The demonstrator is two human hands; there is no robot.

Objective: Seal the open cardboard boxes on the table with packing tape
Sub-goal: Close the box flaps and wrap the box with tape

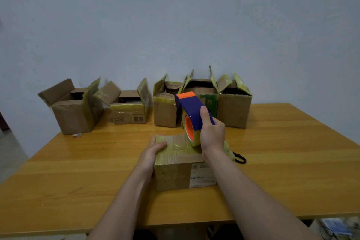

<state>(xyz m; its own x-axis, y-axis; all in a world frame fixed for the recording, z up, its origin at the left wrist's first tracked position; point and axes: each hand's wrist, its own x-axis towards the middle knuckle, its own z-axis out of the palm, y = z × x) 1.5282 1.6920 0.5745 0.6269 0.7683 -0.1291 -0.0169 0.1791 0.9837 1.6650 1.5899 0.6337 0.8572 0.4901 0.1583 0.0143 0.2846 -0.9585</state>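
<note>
A closed cardboard box [181,169] with yellowish tape on its top lies in front of me on the wooden table [78,181]. My left hand [153,152] grips the box's left top edge, fingers curled over it. My right hand [211,132] holds a blue and orange tape dispenser [191,117] upright, its roll resting on the box top. Along the far edge stand several open boxes with raised flaps: one at the left [72,109], a low one [129,111], and three close together at the right [165,111] [209,101] [234,107].
A black pair of scissors [240,159] lies on the table just right of the near box, partly hidden behind it. A scrap of tape [77,135] lies by the leftmost box. The wall rises directly behind the row of boxes.
</note>
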